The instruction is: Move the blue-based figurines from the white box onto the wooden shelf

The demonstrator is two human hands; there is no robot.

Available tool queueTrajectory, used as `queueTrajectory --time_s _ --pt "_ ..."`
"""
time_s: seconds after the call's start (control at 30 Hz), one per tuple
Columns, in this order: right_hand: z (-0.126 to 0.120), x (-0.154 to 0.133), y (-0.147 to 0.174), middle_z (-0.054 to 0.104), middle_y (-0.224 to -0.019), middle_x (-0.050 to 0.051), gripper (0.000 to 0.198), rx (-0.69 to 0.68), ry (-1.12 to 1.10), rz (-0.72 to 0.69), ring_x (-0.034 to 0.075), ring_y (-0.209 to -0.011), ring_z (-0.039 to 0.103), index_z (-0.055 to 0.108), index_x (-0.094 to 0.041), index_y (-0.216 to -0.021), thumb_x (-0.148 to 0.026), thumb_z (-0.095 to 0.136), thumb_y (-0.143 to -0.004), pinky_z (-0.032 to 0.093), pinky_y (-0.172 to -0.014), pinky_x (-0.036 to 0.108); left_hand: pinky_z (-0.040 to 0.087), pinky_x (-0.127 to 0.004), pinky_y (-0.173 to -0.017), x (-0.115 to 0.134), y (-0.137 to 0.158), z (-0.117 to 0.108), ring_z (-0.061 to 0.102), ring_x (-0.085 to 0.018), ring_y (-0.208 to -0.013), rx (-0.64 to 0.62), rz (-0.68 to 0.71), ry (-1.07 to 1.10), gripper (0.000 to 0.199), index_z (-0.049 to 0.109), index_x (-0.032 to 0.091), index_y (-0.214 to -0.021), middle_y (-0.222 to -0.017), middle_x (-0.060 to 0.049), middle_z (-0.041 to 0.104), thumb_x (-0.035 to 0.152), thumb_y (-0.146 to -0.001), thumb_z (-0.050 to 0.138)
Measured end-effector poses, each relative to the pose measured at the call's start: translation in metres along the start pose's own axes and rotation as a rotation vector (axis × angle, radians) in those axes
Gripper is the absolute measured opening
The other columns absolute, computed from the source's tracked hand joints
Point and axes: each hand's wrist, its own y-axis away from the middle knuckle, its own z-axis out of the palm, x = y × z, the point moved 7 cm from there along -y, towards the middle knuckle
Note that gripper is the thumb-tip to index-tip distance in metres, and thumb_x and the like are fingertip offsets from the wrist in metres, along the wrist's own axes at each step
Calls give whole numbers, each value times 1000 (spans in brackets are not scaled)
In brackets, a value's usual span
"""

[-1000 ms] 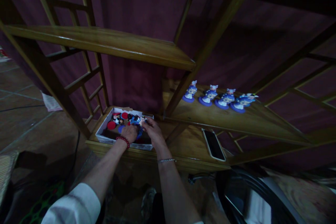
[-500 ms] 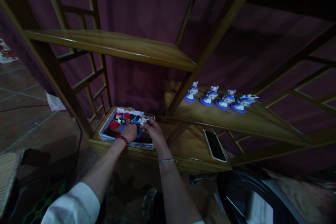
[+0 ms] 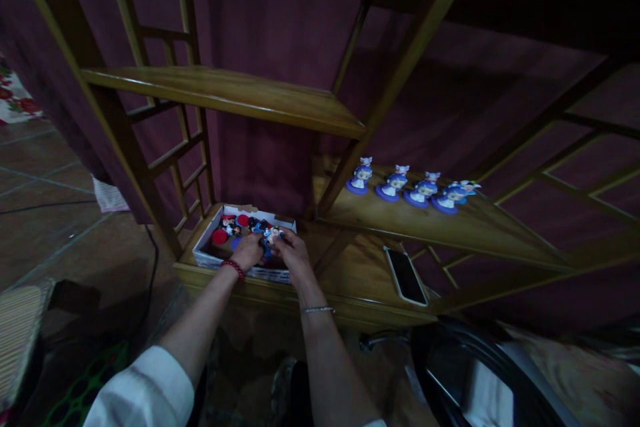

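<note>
A white cardboard box [image 3: 206, 241] with low sides stands on the lower shelf, holding several small figurines with red or blue bases. Over its right half, a small figurine [image 3: 273, 234] with a pale head and blue parts is between my two hands. My right hand [image 3: 294, 255] pinches it from the right with thumb and fingers. From the left, my left hand [image 3: 248, 252] closes on its lower part; those fingertips are partly hidden. A red round base [image 3: 219, 237] lies on the box's left side.
Several purple-based figurines [image 3: 391, 184] stand in a row on the raised shelf [image 3: 445, 230] at right. A phone [image 3: 406, 276] lies on the lower shelf. A wooden shelf board [image 3: 225, 95] overhangs the box. A black, glossy object [image 3: 465, 373] is at lower right.
The view has shifted slightly. My hands have drawn closer together around the figurine, which sits a little lower and more between them. The box and the row of figurines stay put.
</note>
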Motion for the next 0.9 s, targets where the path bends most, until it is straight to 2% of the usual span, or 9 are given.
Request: queueTrajectory --time_s 0.13,0.23,0.37,0.5,0.6,0.77,0.9 --pt "-4 2 3 63 -90 2 40 24 0 -18 15 -70 60 60 -19 -98 -30 61 -60 48 -55 24 48 -20 -52 -1 -1 3 59 -11 -57 8 12 235 39 52 15 -102 -86 -5 62 4 -68 36" --pt "-6 4 4 63 -88 2 38 31 -7 -25 15 -71 60 60 -19 -96 -30 61 -60 48 -56 24 48 -21 -52 -2 -1 2 57 -10 -56 38 14 345 33 55 14 -98 -81 -4 62 6 -71 37" --pt "-7 4 7 63 -88 2 37 48 6 -34 16 -75 59 60 -19 -95 -30 61 -59 49 -58 24 43 -18 -47 -3 3 0 51 -7 -48 65 -6 363 26 57 13 -92 -65 0 57 9 -73 39" --pt "-6 1 12 62 -91 2 38 41 19 -50 16 -78 58 60 -20 -96 -31 61 -59 49 -60 24 32 -15 -39 -1 10 -3 39 -5 -40 62 8 392 21 58 13 -87 -51 5 48 13 -75 41" --pt "-7 -1 15 62 -91 2 38 59 7 -52 15 -78 58 60 -20 -96 -32 60 -60 49 -61 24 29 -16 -39 1 16 -3 35 -4 -39 32 26 527 19 58 13 -87 -53 5 49 16 -75 43" --pt "-9 -4 19 63 -90 2 37 104 -40 -40 15 -75 59 61 -20 -93 -34 61 -59 49 -58 24 29 -16 -40 7 27 -5 43 -5 -46 17 37 783 22 57 10 -86 -61 1 54 26 -71 55" --pt "-8 -13 27 64 -89 2 36 121 -48 -69 15 -73 59 60 -20 -93 -35 61 -60 49 -59 24 33 -16 -43 11 37 -5 48 -6 -51 4 18 965 22 57 10 -91 -67 -1 57 18 -70 56"
